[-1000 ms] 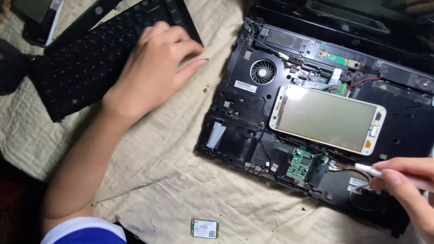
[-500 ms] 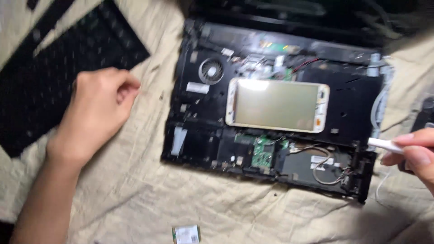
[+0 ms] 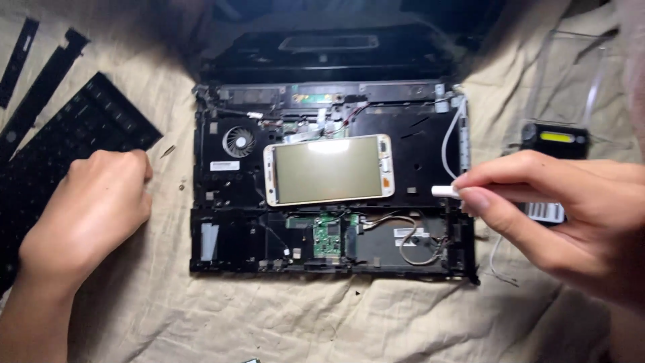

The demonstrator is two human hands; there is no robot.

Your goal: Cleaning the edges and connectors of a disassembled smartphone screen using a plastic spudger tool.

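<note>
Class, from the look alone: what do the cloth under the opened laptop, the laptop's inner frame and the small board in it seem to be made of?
Beige wrinkled cloth: woven fabric, matt, creased. Black laptop inner frame: probably moulded plastic, dull sheen. Small green circuit board: likely laminate with tiny metal parts.

Cloth under everything: pale beige, creased, plain. Opened laptop base: black inside, with a grey round fan, a small green circuit board, thin red, black and white wires. Phone lying on it: white-gold frame, screen dull olive-grey. Loose keyboard: black keys, black frame. Tool pinched in right hand: white tip. Small black device at right carries a bright yellow-green stripe.
</note>
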